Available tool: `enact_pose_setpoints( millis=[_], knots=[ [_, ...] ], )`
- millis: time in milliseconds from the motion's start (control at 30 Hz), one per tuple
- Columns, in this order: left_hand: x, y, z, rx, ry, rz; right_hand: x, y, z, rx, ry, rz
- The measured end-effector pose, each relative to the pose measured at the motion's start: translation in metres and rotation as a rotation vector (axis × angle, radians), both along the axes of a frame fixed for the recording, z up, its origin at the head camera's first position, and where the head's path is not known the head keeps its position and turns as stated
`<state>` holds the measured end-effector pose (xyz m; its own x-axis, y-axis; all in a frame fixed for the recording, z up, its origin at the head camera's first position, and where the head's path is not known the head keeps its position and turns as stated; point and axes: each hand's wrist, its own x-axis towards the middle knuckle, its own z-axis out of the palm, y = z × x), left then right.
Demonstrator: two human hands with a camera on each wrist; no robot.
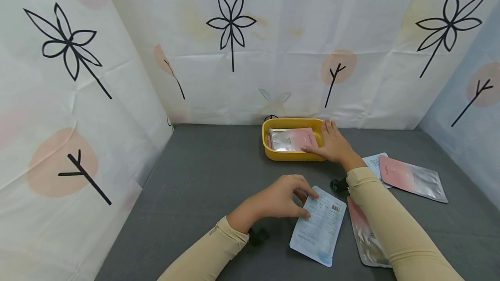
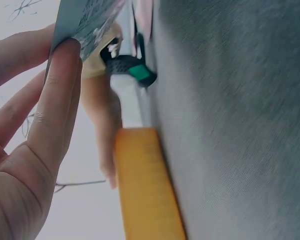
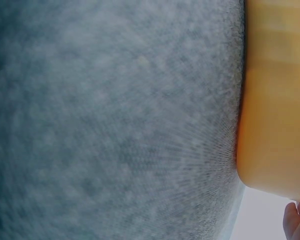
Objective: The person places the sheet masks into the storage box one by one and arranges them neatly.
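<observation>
My left hand (image 1: pixel 283 198) pinches a light blue flat pouch (image 1: pixel 321 229) by its upper left edge, between thumb and fingers. Printed text and a barcode show on the pouch, which is tilted; in the left wrist view the packet (image 2: pixel 85 20) stands nearly edge-on. My right hand (image 1: pixel 335 143) is at the right end of a yellow basket (image 1: pixel 294 156), fingers extended along the rim and thumb reaching over the near side. Inside the basket lie pink and silver pouches (image 1: pixel 291 140), next to the thumb tip. The right wrist view shows the basket's wall (image 3: pixel 277 115) and some fingertips (image 3: pixel 292 220).
A pink and silver pouch (image 1: pixel 414 179) lies to the right, overlapping a pale blue one (image 1: pixel 373 164). Another pink and silver pouch (image 1: pixel 365 237) lies partly under the right forearm. Patterned curtains (image 1: pixel 289 34) stand behind and beside the grey tabletop (image 1: pixel 203 164).
</observation>
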<state>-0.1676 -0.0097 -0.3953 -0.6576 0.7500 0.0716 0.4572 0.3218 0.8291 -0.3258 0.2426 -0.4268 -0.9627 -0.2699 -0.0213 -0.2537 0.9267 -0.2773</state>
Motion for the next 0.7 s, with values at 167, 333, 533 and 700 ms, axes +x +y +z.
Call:
enact_pose_setpoints(
  millis=[167, 333, 533, 700],
  knots=[
    [-0.003, -0.010, 0.008, 0.070, -0.018, 0.049, 0.001, 0.000, 0.000, -0.012, -0.001, -0.004],
    [-0.007, -0.022, 0.015, 0.117, -0.028, 0.104, 0.001, 0.001, -0.001, -0.014, 0.004, -0.001],
    [-0.013, -0.037, 0.023, 0.156, -0.016, 0.183, 0.000, 0.002, -0.002, -0.012, 0.005, 0.003],
    [-0.018, -0.051, 0.030, 0.213, -0.013, 0.237, 0.000, 0.002, -0.001, -0.019, 0.004, 0.011]
  ],
)
